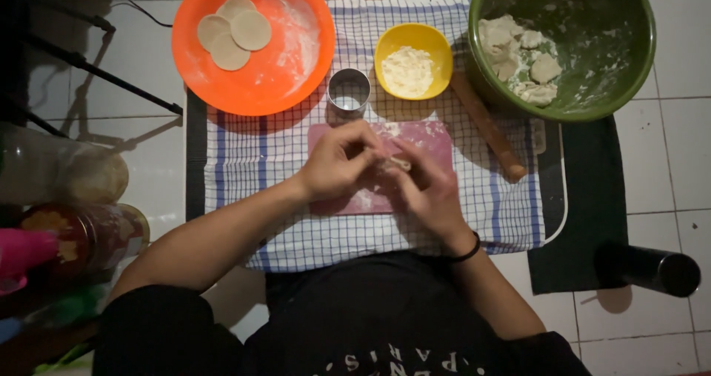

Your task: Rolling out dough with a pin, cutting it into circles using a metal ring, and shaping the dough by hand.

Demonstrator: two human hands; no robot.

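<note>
Left edge: blurred jars (pixel 81 231) and a pink object are seen on the tiled floor, well apart from the work.
Orange plate (pixel 296 72): dusted with flour, it carries three round dough discs (pixel 235 29), overlapping.
Metal ring cutter (pixel 349 91): set upright between the plate and the yellow bowl (pixel 437 46), which holds flour.
Left hand (pixel 337 161): fingers curled, pinching the dough piece from its left side.
Dough piece (pixel 401 163): small and pale, held between both hands just above the pink board (pixel 437 142), which lies on the checked cloth (pixel 244 154).
Right hand (pixel 429 191): fingertips pressed together on the same piece.
Doing it well: the piece is best worked over the floured board, with even, gentle pressure so that it is not torn.
Rolling pin (pixel 489 128): laid slantwise just beside the board's right corner; it could be knocked by the right wrist.
Green bowl (pixel 629 72): holds dough scraps (pixel 518 54).
Dark cylinder (pixel 652 268): lying on the floor, far right.
</note>
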